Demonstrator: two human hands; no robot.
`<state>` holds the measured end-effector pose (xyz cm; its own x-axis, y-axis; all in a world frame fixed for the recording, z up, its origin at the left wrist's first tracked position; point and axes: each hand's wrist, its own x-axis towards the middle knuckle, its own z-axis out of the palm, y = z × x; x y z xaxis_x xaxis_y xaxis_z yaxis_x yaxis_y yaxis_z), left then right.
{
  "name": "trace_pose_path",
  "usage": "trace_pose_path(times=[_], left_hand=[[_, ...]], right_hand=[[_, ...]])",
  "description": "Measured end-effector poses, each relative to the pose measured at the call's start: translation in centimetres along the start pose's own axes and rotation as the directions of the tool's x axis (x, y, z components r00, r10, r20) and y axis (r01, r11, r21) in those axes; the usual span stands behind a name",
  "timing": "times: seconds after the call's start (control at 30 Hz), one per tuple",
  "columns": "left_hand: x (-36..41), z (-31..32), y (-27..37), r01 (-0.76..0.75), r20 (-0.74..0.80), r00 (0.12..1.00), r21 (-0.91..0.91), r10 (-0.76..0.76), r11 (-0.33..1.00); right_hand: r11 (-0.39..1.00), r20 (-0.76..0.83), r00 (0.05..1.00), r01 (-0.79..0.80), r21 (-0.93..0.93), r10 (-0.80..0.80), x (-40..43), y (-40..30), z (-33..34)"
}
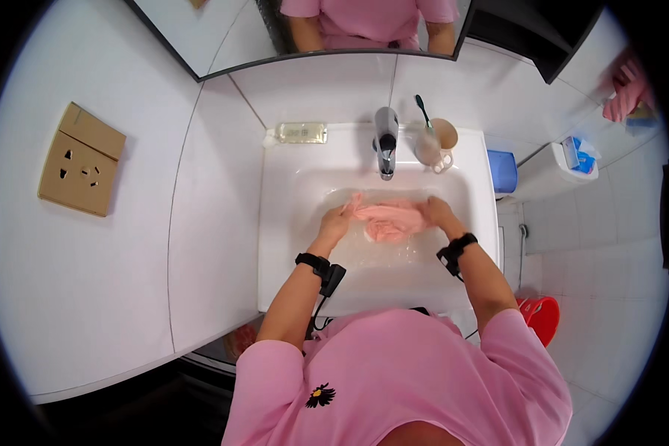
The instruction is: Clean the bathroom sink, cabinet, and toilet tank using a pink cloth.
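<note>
A wet pink cloth (396, 217) stretches between my two hands in the white washbasin (290, 251), which holds some water. My left hand (334, 223) grips the cloth's left end, where a bit of fabric sticks up above the fingers. At the right end, my right hand (439, 212) is closed on the fabric and looks slightly blurred. Part of the cloth hangs bunched in the middle, low against the water. Above it, the chrome faucet (387, 145) points down into the basin; I see no stream from it.
On the basin's back ledge are a flat packet (302, 133), a beige mug (445, 134) and a toothbrush (422, 108) in a cup. A mirror (240, 39) overhangs the back. To the right are a blue container (503, 171), a white toilet tank (552, 173) and a red bucket (543, 320).
</note>
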<state>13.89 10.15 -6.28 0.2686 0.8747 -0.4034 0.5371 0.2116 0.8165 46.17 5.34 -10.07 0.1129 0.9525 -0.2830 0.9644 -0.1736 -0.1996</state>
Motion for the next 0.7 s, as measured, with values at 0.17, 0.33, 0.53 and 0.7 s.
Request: trace_pose_path(times=[0.17, 0.33, 0.53, 0.7], left_hand=[[1.7, 3.1, -1.7, -0.156, -0.197, 0.967, 0.044, 0.162, 0.987], [-0.5, 3.5, 7.3, -0.239, -0.013, 0.969, -0.321, 0.248, 0.917], [1.3, 4.9, 9.4, -0.239, -0.024, 0.961, -0.569, 0.274, 0.787], [1.5, 4.4, 9.9, -0.19, -0.06, 0.965, -0.829, 0.254, 0.525]], right_hand=[[0.96, -0.451, 0.885, -0.217, -0.179, 0.116, -3.9, -7.1, -2.0], [0.915, -0.55, 0.823, 0.103, 0.389, 0.142, -4.6, -14.9, -13.0], [0.671, -0.464, 0.885, 0.32, 0.669, 0.04, -2.0, -15.9, -16.7], [0.322, -0.346, 0.937, 0.315, 0.893, 0.042, -2.0, -16.6, -17.8]])
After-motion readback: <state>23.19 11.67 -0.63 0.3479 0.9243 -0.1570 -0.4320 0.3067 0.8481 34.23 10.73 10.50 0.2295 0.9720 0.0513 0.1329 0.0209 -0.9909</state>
